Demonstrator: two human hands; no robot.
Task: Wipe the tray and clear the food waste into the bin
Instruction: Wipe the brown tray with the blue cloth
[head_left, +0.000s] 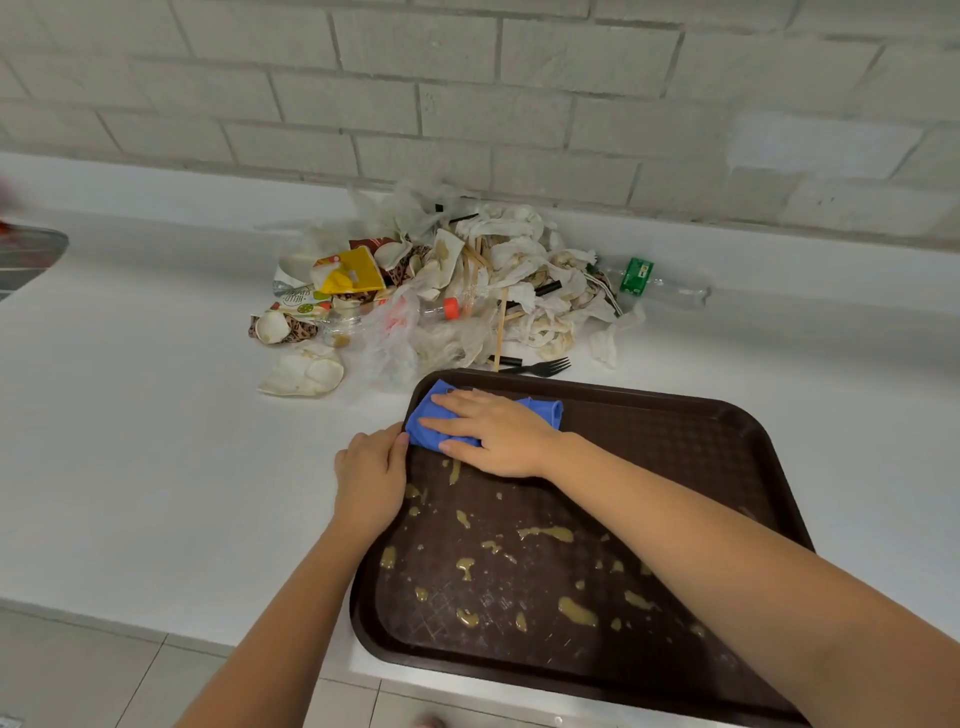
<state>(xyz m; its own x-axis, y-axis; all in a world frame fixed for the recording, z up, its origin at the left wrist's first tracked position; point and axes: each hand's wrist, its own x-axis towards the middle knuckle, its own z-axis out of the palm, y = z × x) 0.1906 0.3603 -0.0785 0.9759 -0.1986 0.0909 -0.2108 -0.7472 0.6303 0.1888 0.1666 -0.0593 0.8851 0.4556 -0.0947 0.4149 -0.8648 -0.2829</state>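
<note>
On the white counter (156, 441) in front of me lies the brown tray (675, 467). Its near right corner is cut off by the bottom edge of the view, and my right forearm hides a strip of its floor. At the far left a grey thing (26, 254) is cut by the frame and blurred; I cannot tell what it is. In the waste pile (441, 291) against the wall, much is tangled under crumpled tissue and I can make out only parts: a yellow wrapper, sticks, an orange cap. A clear bottle (665, 291) lies to its right and a black fork (543, 368) just beyond the tray's far rim.

My right hand (493, 436) lies flat, fingers straight and together, pressing the blue cloth (431, 415) onto the tray's far left corner; the hand covers the cloth's middle. My left hand (371, 478) sits on the counter against the tray's left rim, thumb touching the rim beside the cloth. Its fingers are hidden under the back of the hand, so I cannot tell whether they grip the rim or only brace it.

Yellowish smears (545, 532) dot the tray's near half.
</note>
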